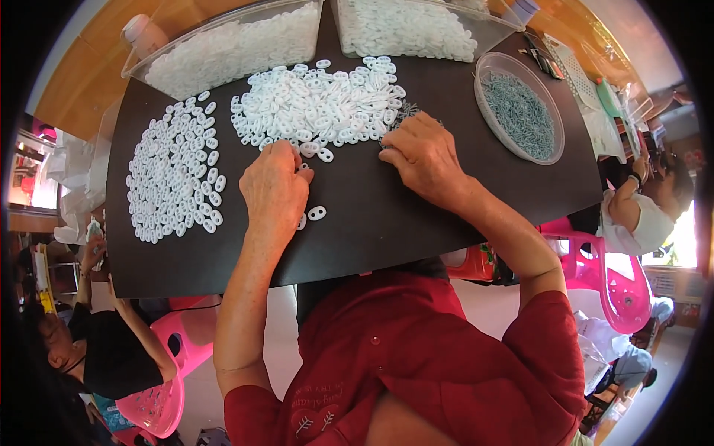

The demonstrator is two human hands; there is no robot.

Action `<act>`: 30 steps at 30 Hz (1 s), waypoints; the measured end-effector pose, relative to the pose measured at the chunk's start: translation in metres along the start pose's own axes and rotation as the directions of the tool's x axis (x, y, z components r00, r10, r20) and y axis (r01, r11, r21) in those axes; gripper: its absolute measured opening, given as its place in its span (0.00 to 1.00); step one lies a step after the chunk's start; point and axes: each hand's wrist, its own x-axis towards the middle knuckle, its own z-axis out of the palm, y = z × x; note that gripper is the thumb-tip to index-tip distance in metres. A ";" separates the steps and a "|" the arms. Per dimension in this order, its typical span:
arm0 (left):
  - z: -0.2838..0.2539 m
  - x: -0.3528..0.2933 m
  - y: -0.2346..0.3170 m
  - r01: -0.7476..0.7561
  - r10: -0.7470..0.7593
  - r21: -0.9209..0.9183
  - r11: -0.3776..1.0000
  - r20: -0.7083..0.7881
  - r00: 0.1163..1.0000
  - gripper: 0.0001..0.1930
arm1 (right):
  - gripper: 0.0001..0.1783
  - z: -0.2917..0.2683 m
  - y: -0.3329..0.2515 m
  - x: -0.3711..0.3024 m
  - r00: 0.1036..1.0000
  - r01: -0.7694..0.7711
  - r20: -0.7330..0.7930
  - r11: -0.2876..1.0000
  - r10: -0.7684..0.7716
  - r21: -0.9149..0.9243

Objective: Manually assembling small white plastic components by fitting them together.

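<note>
My left hand [274, 189] is closed at the near edge of a heap of white oval pieces [316, 104], each with two holes. A bit of white shows between its thumb and forefinger, seemingly one such piece. Two loose ovals lie by the wrist, one of them a white oval piece [317, 213] lying flat. My right hand [426, 157] pinches its fingertips together at the heap's right end, beside a small pile of grey screws [407, 111]. Whatever those fingers hold is too small to make out.
More white ovals [175, 171] are spread flat at the left of the dark table [349, 238]. Two clear bins, a left bin [230, 56] and a right bin [409, 30], hold more. A round tub [554, 145] of screws stands right. People sit on both sides near pink chairs [625, 297].
</note>
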 end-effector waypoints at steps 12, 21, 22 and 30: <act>-0.016 -0.040 0.002 -0.106 0.013 -0.567 0.817 -0.166 0.986 0.07 | 0.08 -0.001 -0.009 0.003 0.998 0.015 -0.063 0.999 -0.012 0.036; -0.002 -0.062 0.013 -0.036 -0.054 -0.786 0.618 -0.088 0.995 0.07 | 0.05 0.017 -0.011 0.012 0.991 0.131 0.043 0.990 -0.129 -0.042; -0.001 -0.062 0.012 -0.010 -0.054 -0.800 0.600 -0.053 0.997 0.06 | 0.05 0.018 -0.011 0.013 0.987 0.152 0.055 0.987 -0.149 -0.061; -0.001 -0.065 0.011 -0.037 -0.035 -0.789 0.613 -0.074 0.997 0.06 | 0.06 0.016 -0.014 0.015 0.991 0.118 0.058 0.993 -0.119 0.018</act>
